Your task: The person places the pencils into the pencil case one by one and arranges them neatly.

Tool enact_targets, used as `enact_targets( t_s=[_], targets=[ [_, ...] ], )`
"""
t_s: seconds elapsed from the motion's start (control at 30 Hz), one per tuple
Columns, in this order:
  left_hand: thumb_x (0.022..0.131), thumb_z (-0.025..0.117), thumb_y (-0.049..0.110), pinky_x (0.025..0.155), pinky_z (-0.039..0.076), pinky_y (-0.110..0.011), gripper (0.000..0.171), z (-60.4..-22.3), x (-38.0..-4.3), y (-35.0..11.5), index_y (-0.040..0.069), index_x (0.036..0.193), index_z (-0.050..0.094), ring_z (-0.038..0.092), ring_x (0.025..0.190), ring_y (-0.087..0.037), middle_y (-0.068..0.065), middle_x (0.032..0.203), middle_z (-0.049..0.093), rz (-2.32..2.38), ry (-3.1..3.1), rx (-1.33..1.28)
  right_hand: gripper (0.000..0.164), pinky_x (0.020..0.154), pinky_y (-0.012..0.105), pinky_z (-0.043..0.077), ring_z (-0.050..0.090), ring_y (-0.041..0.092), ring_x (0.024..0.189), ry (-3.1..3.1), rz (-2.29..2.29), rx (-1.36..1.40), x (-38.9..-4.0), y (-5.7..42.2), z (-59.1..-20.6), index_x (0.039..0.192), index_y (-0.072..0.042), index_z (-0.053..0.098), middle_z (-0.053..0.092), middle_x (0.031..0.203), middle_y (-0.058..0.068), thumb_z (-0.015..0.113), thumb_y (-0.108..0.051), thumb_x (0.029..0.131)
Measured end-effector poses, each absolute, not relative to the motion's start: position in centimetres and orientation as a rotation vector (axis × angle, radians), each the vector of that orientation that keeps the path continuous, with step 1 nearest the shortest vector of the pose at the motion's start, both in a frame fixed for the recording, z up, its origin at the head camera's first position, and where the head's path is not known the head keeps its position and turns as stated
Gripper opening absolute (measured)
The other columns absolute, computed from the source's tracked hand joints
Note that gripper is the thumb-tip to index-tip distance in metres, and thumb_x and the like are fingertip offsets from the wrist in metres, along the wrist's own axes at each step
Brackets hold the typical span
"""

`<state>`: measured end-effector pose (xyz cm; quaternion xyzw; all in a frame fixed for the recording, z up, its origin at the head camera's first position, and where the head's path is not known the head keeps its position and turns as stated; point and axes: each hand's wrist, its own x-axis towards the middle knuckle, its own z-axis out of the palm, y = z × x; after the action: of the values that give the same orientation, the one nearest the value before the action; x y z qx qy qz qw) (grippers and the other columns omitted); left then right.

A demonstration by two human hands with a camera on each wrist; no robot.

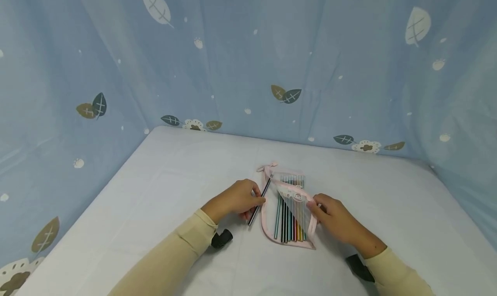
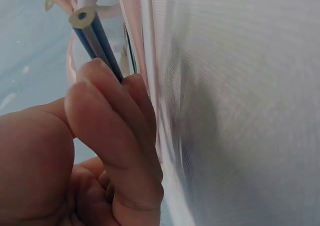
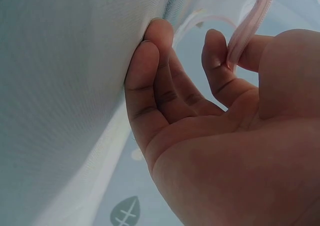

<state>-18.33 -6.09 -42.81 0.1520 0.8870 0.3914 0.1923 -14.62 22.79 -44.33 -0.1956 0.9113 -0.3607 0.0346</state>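
My left hand (image 1: 238, 196) holds a dark blue pencil (image 1: 253, 216) between thumb and fingers. The pencil slants over the left edge of a clear pencil pouch (image 1: 263, 222) with pink trim. Its flat end, with a dark core, points out past the fingertips in the left wrist view. Across the pouch, my right hand (image 1: 335, 218) pinches the pink zipper edge (image 3: 250, 28) of the top flap between thumb and index finger, lifting it. Its other fingers (image 3: 142, 66) are near the white tabletop. Several coloured pencils (image 1: 286, 222) lie side by side within the pouch.
A white cloth (image 1: 186, 166) covers the table. Blue leaf-print curtains (image 1: 240, 63) hang behind it and at both sides. Black wrist devices (image 1: 222, 239) show beneath both forearms. A pink zipper pull (image 1: 274, 164) lies at the pouch's far left corner.
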Motion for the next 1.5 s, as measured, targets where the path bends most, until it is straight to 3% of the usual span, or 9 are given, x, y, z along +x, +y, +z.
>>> enact_targets(
  t_s=[0.47, 0.77, 1.07, 1.33, 1.5],
  targets=[
    [0.096, 0.068, 0.022, 0.044, 0.052, -0.027, 0.017, -42.7, -18.4, -5.8, 0.008, 0.092, 0.060, 0.056, 0.041, -0.012, -0.004, 0.054, 0.061, 1.037, 2.512, 0.388, 0.021, 0.055, 0.022, 0.040, 0.050, 0.006, 0.067, 2.765, -1.102, -0.590, -14.7, 23.0, -44.4, 0.103, -0.010, 0.062, 0.056, 0.077, -0.002, 0.051, -0.027, 0.106],
    [0.095, 0.069, 0.023, 0.044, 0.052, -0.028, 0.020, -42.9, -17.9, -5.6, 0.008, 0.102, 0.058, 0.058, 0.041, -0.013, -0.005, 0.054, 0.062, 1.081, 2.517, 0.374, 0.024, 0.054, 0.022, 0.041, 0.051, 0.005, 0.066, 2.708, -1.142, -0.615, -14.7, 22.9, -44.8, 0.104, -0.008, 0.062, 0.058, 0.079, -0.002, 0.049, -0.029, 0.106],
    [0.093, 0.072, 0.022, 0.044, 0.050, -0.027, 0.025, -42.9, -17.9, -5.3, 0.006, 0.105, 0.057, 0.058, 0.041, -0.013, -0.004, 0.054, 0.063, 1.079, 2.565, 0.394, 0.024, 0.053, 0.023, 0.039, 0.047, 0.006, 0.062, 2.737, -1.110, -0.624, -14.9, 22.6, -44.1, 0.096, -0.010, 0.061, 0.052, 0.073, -0.003, 0.051, -0.029, 0.106],
    [0.089, 0.075, 0.019, 0.045, 0.048, -0.027, 0.023, -43.1, -17.6, -4.6, 0.006, 0.101, 0.060, 0.060, 0.041, -0.013, -0.002, 0.049, 0.062, 1.036, 2.643, 0.398, 0.025, 0.055, 0.022, 0.041, 0.050, 0.006, 0.067, 2.719, -1.107, -0.591, -14.7, 22.9, -44.3, 0.103, -0.008, 0.063, 0.058, 0.078, -0.002, 0.050, -0.029, 0.106],
    [0.089, 0.075, 0.023, 0.048, 0.044, -0.026, 0.025, -42.8, -17.5, -4.4, 0.006, 0.103, 0.064, 0.060, 0.041, -0.014, 0.000, 0.046, 0.060, 0.995, 2.730, 0.384, 0.026, 0.055, 0.023, 0.041, 0.050, 0.005, 0.066, 2.728, -1.122, -0.625, -14.8, 22.8, -44.2, 0.099, -0.009, 0.062, 0.059, 0.078, -0.003, 0.049, -0.030, 0.106]
  ],
)
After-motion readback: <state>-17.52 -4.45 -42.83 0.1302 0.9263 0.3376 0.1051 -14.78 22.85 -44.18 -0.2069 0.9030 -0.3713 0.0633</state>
